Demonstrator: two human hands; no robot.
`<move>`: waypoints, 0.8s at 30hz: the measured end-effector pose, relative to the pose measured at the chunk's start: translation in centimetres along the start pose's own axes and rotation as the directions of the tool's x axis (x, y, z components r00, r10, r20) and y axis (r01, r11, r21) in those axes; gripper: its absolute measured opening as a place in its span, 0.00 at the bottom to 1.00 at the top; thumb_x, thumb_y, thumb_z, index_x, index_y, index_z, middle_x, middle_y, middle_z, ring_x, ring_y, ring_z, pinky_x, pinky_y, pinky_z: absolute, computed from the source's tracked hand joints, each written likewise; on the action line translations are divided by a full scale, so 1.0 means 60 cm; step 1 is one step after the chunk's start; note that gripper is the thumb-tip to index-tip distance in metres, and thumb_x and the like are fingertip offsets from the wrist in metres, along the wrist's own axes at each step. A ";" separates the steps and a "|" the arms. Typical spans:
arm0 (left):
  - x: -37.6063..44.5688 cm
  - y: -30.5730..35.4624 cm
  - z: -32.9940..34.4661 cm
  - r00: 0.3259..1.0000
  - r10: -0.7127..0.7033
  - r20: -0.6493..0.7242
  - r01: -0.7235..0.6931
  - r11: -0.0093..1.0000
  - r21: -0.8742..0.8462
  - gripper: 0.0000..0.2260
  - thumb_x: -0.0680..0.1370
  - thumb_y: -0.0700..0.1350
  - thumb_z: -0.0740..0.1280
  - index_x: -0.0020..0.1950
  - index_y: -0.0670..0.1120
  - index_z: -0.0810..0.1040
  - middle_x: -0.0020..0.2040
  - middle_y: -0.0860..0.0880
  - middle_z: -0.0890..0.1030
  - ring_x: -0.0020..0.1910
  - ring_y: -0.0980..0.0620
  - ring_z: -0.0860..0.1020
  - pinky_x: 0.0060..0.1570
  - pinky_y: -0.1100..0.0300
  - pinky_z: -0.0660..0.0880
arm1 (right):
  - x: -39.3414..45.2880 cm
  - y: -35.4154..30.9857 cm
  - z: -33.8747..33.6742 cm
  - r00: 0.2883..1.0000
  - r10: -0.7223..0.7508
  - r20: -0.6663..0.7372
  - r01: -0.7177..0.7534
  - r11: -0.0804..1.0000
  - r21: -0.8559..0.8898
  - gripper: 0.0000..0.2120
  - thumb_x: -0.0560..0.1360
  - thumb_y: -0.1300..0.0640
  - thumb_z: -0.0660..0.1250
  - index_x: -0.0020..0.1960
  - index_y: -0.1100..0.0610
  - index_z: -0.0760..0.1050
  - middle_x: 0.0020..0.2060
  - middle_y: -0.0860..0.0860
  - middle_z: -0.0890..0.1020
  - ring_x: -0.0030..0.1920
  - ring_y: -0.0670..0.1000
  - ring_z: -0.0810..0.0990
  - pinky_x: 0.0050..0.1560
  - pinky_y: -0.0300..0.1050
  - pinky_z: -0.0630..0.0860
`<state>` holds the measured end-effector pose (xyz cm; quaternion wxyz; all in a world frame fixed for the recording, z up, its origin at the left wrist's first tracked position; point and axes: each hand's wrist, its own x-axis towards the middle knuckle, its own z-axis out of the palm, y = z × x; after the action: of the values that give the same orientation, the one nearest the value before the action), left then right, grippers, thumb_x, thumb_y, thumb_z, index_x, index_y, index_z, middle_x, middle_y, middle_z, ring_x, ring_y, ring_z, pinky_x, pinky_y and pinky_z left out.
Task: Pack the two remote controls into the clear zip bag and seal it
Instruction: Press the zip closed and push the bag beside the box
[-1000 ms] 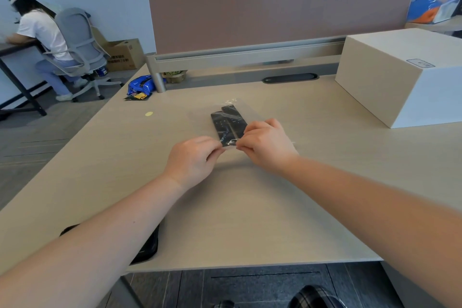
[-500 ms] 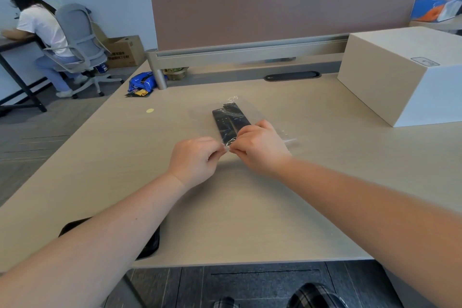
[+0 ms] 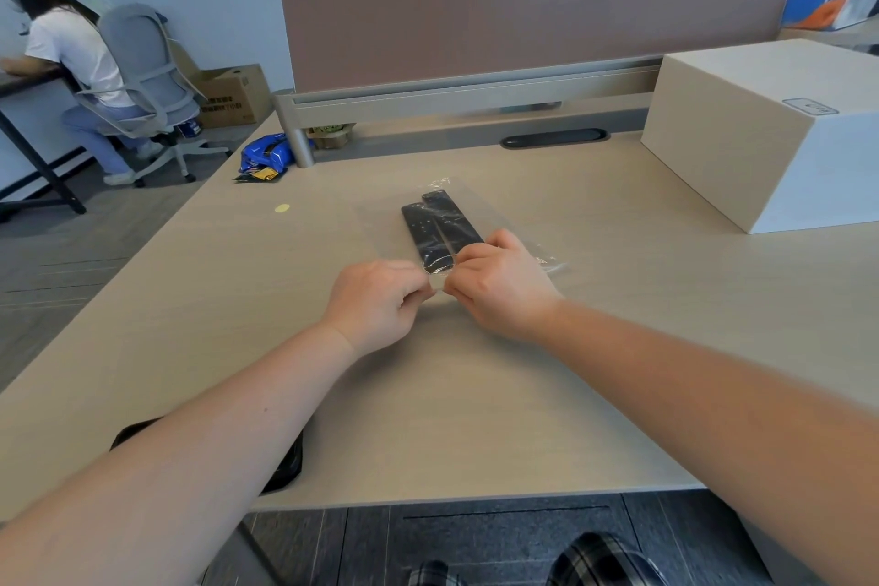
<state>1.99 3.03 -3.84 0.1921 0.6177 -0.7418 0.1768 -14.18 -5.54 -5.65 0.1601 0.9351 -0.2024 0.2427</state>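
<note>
Both hands pinch the near edge of the clear zip bag [image 3: 468, 224]: the left hand [image 3: 376, 302] has its grip closed, thumb against curled fingers, on the bag's mouth strip, and the right hand [image 3: 499, 283] has its grip closed the same way on the same strip, the two sets of fingertips nearly touching at the middle of that edge. The bag lies flat on the table [image 3: 523, 395], its mouth towards the person and its far end pointing at the divider panel [image 3: 523, 10]. Inside it lie two remote controls, side by side and touching along their long sides: the left remote [image 3: 421, 228] and the right remote [image 3: 452, 217], both black, both lengthwise in the bag, their near ends just beyond the pinching fingers. Whether the strip is fully pressed together I cannot tell. Around the bag the table is bare wood on every side; one small yellow dot [image 3: 282, 208] sits well to the left, one large pale box [image 3: 761, 133] stands well to the right near the far edge, and one black tray [image 3: 285, 466] lies at the near edge, mostly hidden under the left forearm. One seated person [image 3: 71, 57] works at another desk far left.
</note>
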 end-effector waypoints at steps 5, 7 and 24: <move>-0.007 -0.001 0.001 0.999 0.011 0.038 -0.010 1.000 -0.025 0.09 0.71 0.47 0.62 0.34 0.50 0.79 0.32 0.51 0.83 0.31 0.46 0.80 0.26 0.62 0.65 | -0.023 0.024 0.004 0.999 -0.020 0.034 0.022 0.997 -0.072 0.11 0.58 0.67 0.75 0.30 0.54 0.76 0.23 0.48 0.78 0.36 0.52 0.80 0.40 0.46 0.64; -0.009 0.000 0.000 0.999 0.026 0.031 -0.025 0.999 -0.032 0.13 0.71 0.50 0.57 0.34 0.50 0.79 0.32 0.52 0.83 0.32 0.46 0.81 0.25 0.62 0.67 | -0.033 0.035 0.002 0.998 -0.015 0.058 0.021 0.995 -0.097 0.11 0.58 0.67 0.75 0.31 0.55 0.77 0.24 0.48 0.79 0.36 0.52 0.81 0.41 0.46 0.63; -0.005 0.007 -0.006 0.998 0.008 0.061 -0.007 1.000 -0.011 0.05 0.69 0.44 0.66 0.34 0.47 0.80 0.32 0.51 0.83 0.31 0.46 0.81 0.28 0.63 0.65 | -0.104 0.124 -0.009 0.954 0.191 0.231 -0.140 0.965 -0.223 0.12 0.55 0.68 0.77 0.31 0.56 0.76 0.22 0.49 0.79 0.27 0.53 0.79 0.31 0.42 0.72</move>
<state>1.68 3.53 -3.69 0.1720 0.6191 -0.7505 0.1547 -22.76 -9.92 -6.95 0.2075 0.9165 -0.3228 0.1133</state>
